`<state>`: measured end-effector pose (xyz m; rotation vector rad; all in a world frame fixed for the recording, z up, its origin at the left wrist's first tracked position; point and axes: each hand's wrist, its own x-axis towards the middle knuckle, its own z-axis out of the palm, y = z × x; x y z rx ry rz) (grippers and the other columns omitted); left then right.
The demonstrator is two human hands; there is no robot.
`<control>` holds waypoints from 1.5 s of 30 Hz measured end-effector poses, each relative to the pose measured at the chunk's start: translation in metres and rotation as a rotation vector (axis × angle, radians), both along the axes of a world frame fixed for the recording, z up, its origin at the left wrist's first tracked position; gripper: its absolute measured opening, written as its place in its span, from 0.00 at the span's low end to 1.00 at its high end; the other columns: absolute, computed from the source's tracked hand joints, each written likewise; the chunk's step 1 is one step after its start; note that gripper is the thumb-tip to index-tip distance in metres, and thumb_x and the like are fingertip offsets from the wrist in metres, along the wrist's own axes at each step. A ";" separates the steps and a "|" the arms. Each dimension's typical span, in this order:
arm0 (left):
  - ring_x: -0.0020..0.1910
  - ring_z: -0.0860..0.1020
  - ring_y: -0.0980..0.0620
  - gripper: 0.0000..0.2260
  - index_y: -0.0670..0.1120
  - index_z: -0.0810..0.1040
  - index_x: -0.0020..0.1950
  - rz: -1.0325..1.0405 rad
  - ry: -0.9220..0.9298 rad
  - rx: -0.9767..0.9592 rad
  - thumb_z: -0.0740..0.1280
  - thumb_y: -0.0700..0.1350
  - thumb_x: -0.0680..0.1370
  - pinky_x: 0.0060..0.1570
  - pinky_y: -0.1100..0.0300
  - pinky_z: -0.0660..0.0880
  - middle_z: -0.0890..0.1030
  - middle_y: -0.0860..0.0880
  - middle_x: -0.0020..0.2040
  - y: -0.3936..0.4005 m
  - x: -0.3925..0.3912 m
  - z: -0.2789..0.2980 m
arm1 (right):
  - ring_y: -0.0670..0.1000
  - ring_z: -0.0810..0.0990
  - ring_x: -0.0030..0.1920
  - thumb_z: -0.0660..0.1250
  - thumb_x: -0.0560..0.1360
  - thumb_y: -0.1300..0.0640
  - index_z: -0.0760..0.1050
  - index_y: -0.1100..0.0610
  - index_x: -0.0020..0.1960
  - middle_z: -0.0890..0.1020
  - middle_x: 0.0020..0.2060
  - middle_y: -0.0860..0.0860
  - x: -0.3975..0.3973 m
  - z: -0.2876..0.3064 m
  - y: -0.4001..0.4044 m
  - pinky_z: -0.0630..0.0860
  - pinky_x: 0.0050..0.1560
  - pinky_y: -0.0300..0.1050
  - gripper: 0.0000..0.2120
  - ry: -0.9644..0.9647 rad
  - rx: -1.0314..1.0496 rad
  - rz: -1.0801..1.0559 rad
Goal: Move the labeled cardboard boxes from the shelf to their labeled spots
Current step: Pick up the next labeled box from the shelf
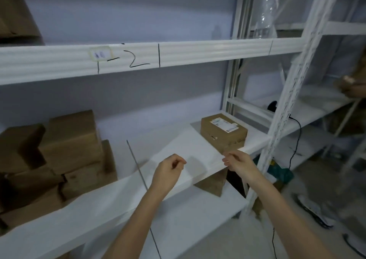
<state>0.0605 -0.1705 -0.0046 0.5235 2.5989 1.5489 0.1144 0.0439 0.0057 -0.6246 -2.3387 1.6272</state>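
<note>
A cardboard box with a white label (223,133) sits on the white shelf board (178,146), at its right end near the front edge. My left hand (168,171) hovers over the shelf's front edge with its fingers curled loosely and nothing in it. Just in front of the labeled box, my right hand (238,162) is empty too, with its fingers half curled. Several plain cardboard boxes (59,159) are stacked at the left of the same shelf. The beam above (138,56) carries a small tag and a hand-drawn "2" between black marks.
A black line (138,171) on the shelf divides the stacked boxes from the labeled box's section. Another box (213,183) sits on the lower level. A white upright post (285,100) stands at right, with a black cable (297,140) behind. Another person's hand (352,86) shows at far right.
</note>
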 end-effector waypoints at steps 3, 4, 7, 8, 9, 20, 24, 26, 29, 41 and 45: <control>0.46 0.79 0.48 0.10 0.53 0.76 0.41 -0.020 -0.045 -0.019 0.60 0.41 0.77 0.51 0.49 0.77 0.78 0.54 0.39 0.034 -0.020 -0.008 | 0.54 0.77 0.47 0.59 0.78 0.60 0.75 0.65 0.55 0.80 0.50 0.61 -0.012 -0.007 0.027 0.73 0.53 0.45 0.11 -0.034 -0.037 -0.034; 0.46 0.79 0.48 0.09 0.51 0.76 0.42 -0.030 -0.055 -0.025 0.60 0.41 0.77 0.52 0.50 0.77 0.78 0.53 0.39 0.046 -0.027 -0.010 | 0.54 0.78 0.48 0.59 0.78 0.60 0.75 0.63 0.54 0.80 0.50 0.61 -0.016 -0.008 0.036 0.73 0.54 0.46 0.09 -0.044 -0.050 -0.041; 0.44 0.78 0.49 0.06 0.47 0.76 0.46 -0.066 -0.103 -0.013 0.60 0.41 0.78 0.49 0.53 0.77 0.78 0.52 0.40 0.083 -0.056 -0.018 | 0.59 0.79 0.53 0.58 0.78 0.61 0.75 0.59 0.49 0.80 0.51 0.60 -0.034 -0.009 0.064 0.74 0.61 0.51 0.07 -0.049 -0.036 -0.057; 0.43 0.78 0.49 0.06 0.46 0.76 0.46 -0.077 -0.130 -0.002 0.60 0.41 0.78 0.46 0.55 0.77 0.78 0.50 0.41 0.095 -0.065 -0.021 | 0.59 0.78 0.53 0.58 0.77 0.61 0.74 0.58 0.48 0.80 0.48 0.57 -0.040 -0.009 0.073 0.74 0.62 0.53 0.07 -0.059 -0.005 -0.059; 0.43 0.78 0.49 0.05 0.45 0.76 0.47 -0.084 -0.161 0.013 0.60 0.42 0.78 0.43 0.57 0.76 0.79 0.48 0.42 0.106 -0.076 -0.023 | 0.57 0.78 0.53 0.58 0.77 0.62 0.74 0.58 0.47 0.79 0.45 0.54 -0.048 -0.009 0.082 0.74 0.62 0.54 0.07 -0.057 0.020 -0.065; 0.48 0.77 0.45 0.30 0.40 0.61 0.73 -0.066 -0.571 0.012 0.64 0.55 0.76 0.41 0.57 0.76 0.74 0.42 0.56 0.198 -0.161 -0.036 | 0.57 0.74 0.63 0.60 0.77 0.56 0.70 0.64 0.65 0.74 0.65 0.59 -0.141 -0.012 0.162 0.68 0.53 0.40 0.19 -0.114 0.121 -0.199; 0.54 0.75 0.44 0.34 0.40 0.56 0.76 -0.042 -0.617 0.038 0.62 0.58 0.77 0.53 0.51 0.77 0.69 0.41 0.70 0.220 -0.176 -0.043 | 0.56 0.68 0.70 0.60 0.77 0.51 0.63 0.60 0.72 0.66 0.72 0.57 -0.169 -0.022 0.183 0.66 0.63 0.42 0.26 -0.171 0.084 -0.162; 0.59 0.75 0.43 0.34 0.41 0.57 0.75 -0.019 -0.627 0.070 0.61 0.58 0.77 0.56 0.49 0.76 0.68 0.42 0.72 0.229 -0.181 -0.046 | 0.56 0.66 0.71 0.59 0.77 0.51 0.63 0.60 0.72 0.66 0.72 0.57 -0.181 -0.026 0.193 0.63 0.69 0.45 0.25 -0.191 0.067 -0.140; 0.67 0.72 0.40 0.31 0.41 0.59 0.75 0.031 -0.628 0.110 0.61 0.56 0.77 0.58 0.46 0.75 0.69 0.42 0.71 0.241 -0.184 -0.046 | 0.56 0.67 0.70 0.58 0.77 0.53 0.65 0.59 0.71 0.67 0.72 0.57 -0.198 -0.033 0.208 0.63 0.71 0.49 0.23 -0.203 0.052 -0.103; 0.65 0.74 0.41 0.29 0.43 0.65 0.72 0.214 -0.597 0.128 0.64 0.56 0.76 0.59 0.47 0.74 0.73 0.43 0.69 0.285 -0.182 -0.046 | 0.52 0.79 0.52 0.50 0.79 0.44 0.71 0.54 0.63 0.81 0.52 0.54 -0.240 -0.040 0.252 0.74 0.58 0.45 0.22 -0.397 -0.232 0.284; 0.58 0.77 0.44 0.28 0.44 0.66 0.71 0.263 -0.577 0.182 0.67 0.55 0.75 0.48 0.51 0.76 0.75 0.44 0.67 0.289 -0.171 -0.043 | 0.48 0.79 0.43 0.58 0.78 0.50 0.73 0.53 0.61 0.82 0.46 0.51 -0.235 -0.040 0.266 0.73 0.44 0.39 0.15 -0.345 -0.233 0.441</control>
